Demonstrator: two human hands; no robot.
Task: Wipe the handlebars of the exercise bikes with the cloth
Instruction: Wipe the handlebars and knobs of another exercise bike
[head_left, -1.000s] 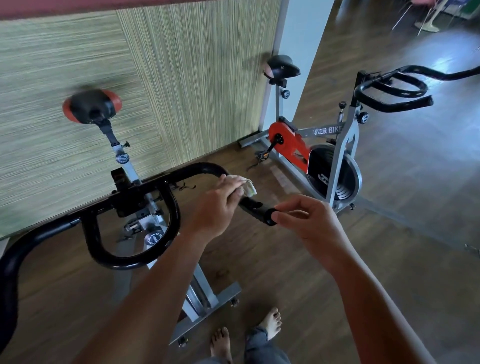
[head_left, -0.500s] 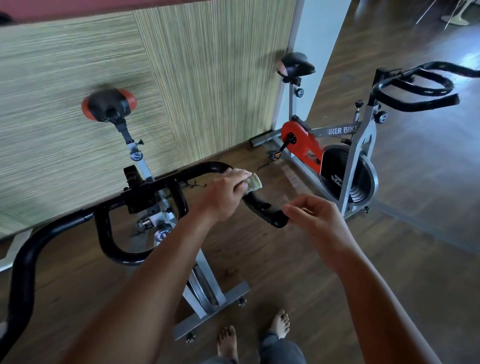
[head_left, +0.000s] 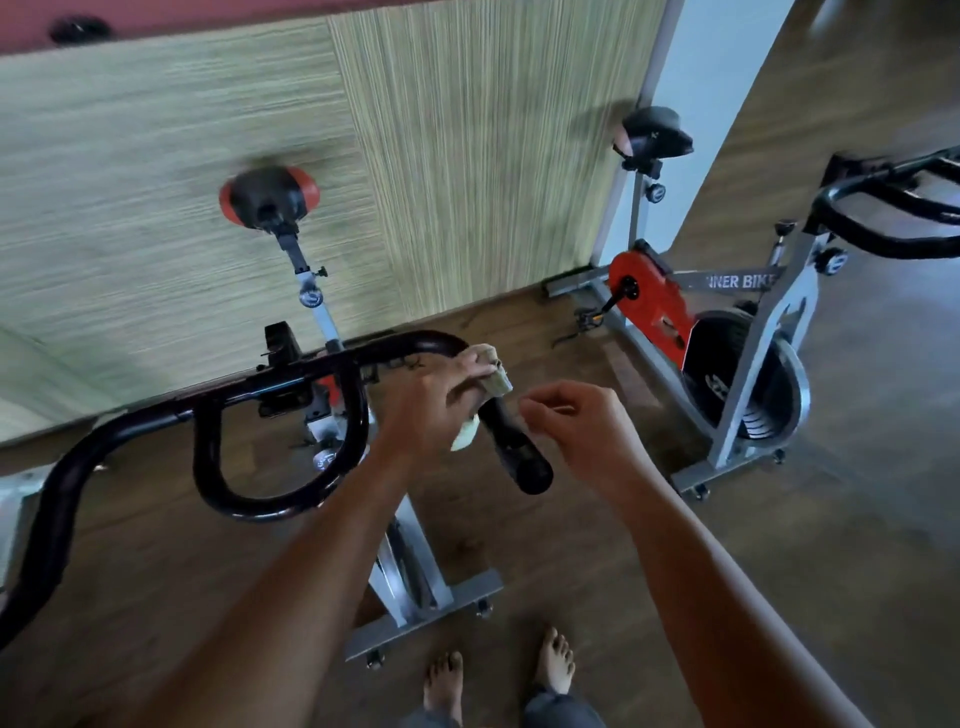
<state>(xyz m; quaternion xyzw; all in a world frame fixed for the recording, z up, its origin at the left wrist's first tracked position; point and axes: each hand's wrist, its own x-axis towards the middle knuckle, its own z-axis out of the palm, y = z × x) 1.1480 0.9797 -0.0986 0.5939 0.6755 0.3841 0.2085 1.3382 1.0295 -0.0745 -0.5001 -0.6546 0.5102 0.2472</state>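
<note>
far bike's frame (head_left: 727, 281) reads "nner bike".

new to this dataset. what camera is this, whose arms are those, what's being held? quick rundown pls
No robot here. The current picture comes from a wide-angle camera worn on a person's head, looking forward and down, so the two arms are that person's own. The left hand grips a pale cloth wrapped round one end branch of the near bike's black handlebar. The right hand sits beside that bar's end, fingers loosely curled, holding nothing I can see. Beyond the bar is this bike's saddle. A second exercise bike stands to the right on the wooden floor, with no hand on its handlebars. The person's bare feet show at the bottom.
</note>
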